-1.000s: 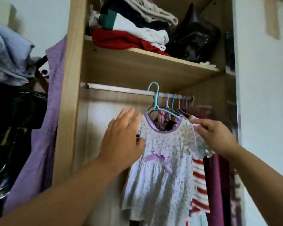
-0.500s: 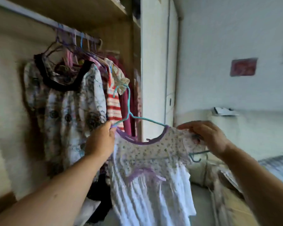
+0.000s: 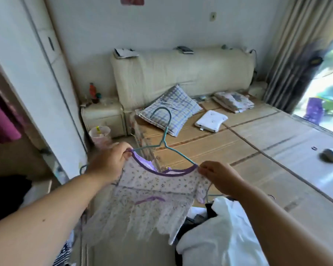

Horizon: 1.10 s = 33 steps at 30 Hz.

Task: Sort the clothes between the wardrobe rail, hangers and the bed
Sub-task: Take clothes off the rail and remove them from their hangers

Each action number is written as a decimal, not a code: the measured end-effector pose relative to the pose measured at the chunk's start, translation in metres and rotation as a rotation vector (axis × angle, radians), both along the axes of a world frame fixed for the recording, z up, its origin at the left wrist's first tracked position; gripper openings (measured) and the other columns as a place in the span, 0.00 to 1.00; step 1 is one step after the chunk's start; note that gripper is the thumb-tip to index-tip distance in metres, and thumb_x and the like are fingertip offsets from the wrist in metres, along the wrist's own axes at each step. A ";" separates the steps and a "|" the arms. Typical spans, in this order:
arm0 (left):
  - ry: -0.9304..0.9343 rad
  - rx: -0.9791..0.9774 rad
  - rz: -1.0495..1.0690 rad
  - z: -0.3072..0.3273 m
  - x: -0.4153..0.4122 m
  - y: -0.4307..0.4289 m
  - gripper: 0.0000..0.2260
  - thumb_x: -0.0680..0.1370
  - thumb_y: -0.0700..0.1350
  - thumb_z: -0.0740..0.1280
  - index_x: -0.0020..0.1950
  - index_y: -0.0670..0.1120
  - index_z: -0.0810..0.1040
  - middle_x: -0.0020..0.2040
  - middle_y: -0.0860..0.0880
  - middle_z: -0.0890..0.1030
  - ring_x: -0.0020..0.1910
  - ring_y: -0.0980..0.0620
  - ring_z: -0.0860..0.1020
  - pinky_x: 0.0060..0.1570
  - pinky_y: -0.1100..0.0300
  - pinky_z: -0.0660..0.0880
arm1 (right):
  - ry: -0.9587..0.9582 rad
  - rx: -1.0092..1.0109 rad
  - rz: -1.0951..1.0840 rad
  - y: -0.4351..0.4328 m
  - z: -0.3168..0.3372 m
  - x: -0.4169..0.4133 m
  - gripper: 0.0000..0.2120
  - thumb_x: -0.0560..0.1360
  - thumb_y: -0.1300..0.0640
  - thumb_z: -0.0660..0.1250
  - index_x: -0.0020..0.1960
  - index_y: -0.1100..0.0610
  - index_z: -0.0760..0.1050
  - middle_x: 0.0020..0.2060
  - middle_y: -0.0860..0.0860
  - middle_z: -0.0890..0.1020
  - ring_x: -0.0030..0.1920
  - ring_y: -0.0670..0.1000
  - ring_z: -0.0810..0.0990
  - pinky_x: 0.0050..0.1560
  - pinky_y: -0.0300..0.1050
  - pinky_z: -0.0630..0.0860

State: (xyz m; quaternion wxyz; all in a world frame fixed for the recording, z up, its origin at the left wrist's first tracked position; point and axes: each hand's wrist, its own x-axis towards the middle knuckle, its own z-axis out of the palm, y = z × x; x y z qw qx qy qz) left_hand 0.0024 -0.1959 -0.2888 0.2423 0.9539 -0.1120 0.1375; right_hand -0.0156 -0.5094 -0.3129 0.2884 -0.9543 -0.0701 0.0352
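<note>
A small white floral dress (image 3: 148, 196) with purple neck trim and a purple bow hangs on a teal wire hanger (image 3: 164, 131). My left hand (image 3: 108, 162) grips the dress's left shoulder together with the hanger arm. My right hand (image 3: 219, 177) pinches the right shoulder of the dress. The dress is held up in the air over the near corner of the bed (image 3: 248, 150), which has a woven mat on it. A pile of clothes (image 3: 215, 233), white on top, lies on the bed below my right arm. The wardrobe's edge (image 3: 37, 93) stands at the left, with a maroon garment (image 3: 0, 120) showing inside.
A checked pillow (image 3: 173, 108), a white flat device (image 3: 210, 120) and folded bedding (image 3: 234, 101) lie near the headboard. A bedside cabinet (image 3: 104, 116) and a pink bin (image 3: 100, 134) stand between wardrobe and bed. Curtains and a bright window are at the right.
I have turned from the wardrobe to the bed, carrying the dress on its hanger off the rail. Both hands still hold the dress's shoulders.
</note>
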 end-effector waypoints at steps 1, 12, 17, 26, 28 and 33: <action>0.043 0.003 -0.067 -0.014 0.001 -0.023 0.09 0.79 0.48 0.62 0.52 0.45 0.79 0.47 0.45 0.80 0.48 0.43 0.78 0.46 0.51 0.73 | 0.048 -0.005 -0.072 -0.023 -0.017 -0.017 0.09 0.78 0.52 0.63 0.40 0.51 0.74 0.31 0.49 0.74 0.36 0.51 0.73 0.36 0.43 0.67; 0.386 0.219 -0.422 -0.120 -0.004 -0.260 0.11 0.81 0.46 0.58 0.61 0.50 0.75 0.58 0.45 0.76 0.56 0.43 0.75 0.49 0.57 0.69 | 0.323 0.042 -0.622 -0.216 -0.115 -0.157 0.10 0.79 0.52 0.61 0.39 0.47 0.72 0.32 0.47 0.76 0.34 0.49 0.75 0.38 0.42 0.72; 0.429 0.247 -0.452 -0.149 0.012 -0.341 0.12 0.80 0.46 0.57 0.61 0.50 0.74 0.56 0.43 0.75 0.54 0.41 0.75 0.49 0.54 0.69 | 0.280 0.070 -0.739 -0.276 -0.153 -0.157 0.08 0.78 0.52 0.63 0.49 0.52 0.79 0.42 0.51 0.82 0.44 0.53 0.81 0.49 0.48 0.78; 0.546 0.348 -0.330 -0.258 0.068 -0.420 0.11 0.80 0.50 0.55 0.57 0.53 0.74 0.48 0.48 0.73 0.43 0.46 0.71 0.42 0.54 0.71 | 0.441 0.053 -0.774 -0.346 -0.265 -0.091 0.09 0.79 0.52 0.61 0.45 0.53 0.77 0.40 0.52 0.80 0.45 0.56 0.78 0.40 0.41 0.66; 0.582 0.356 -0.288 -0.282 0.074 -0.426 0.11 0.80 0.51 0.54 0.58 0.54 0.73 0.48 0.48 0.72 0.43 0.45 0.72 0.43 0.52 0.72 | 0.472 0.051 -0.770 -0.353 -0.287 -0.078 0.09 0.79 0.52 0.60 0.44 0.53 0.75 0.43 0.54 0.81 0.49 0.57 0.78 0.41 0.42 0.66; 0.619 0.326 -0.172 -0.304 0.076 -0.432 0.24 0.77 0.54 0.62 0.72 0.54 0.64 0.69 0.44 0.66 0.65 0.42 0.68 0.61 0.51 0.68 | 0.493 0.002 -0.744 -0.349 -0.320 -0.055 0.21 0.78 0.48 0.59 0.70 0.54 0.67 0.64 0.55 0.75 0.65 0.57 0.71 0.60 0.48 0.68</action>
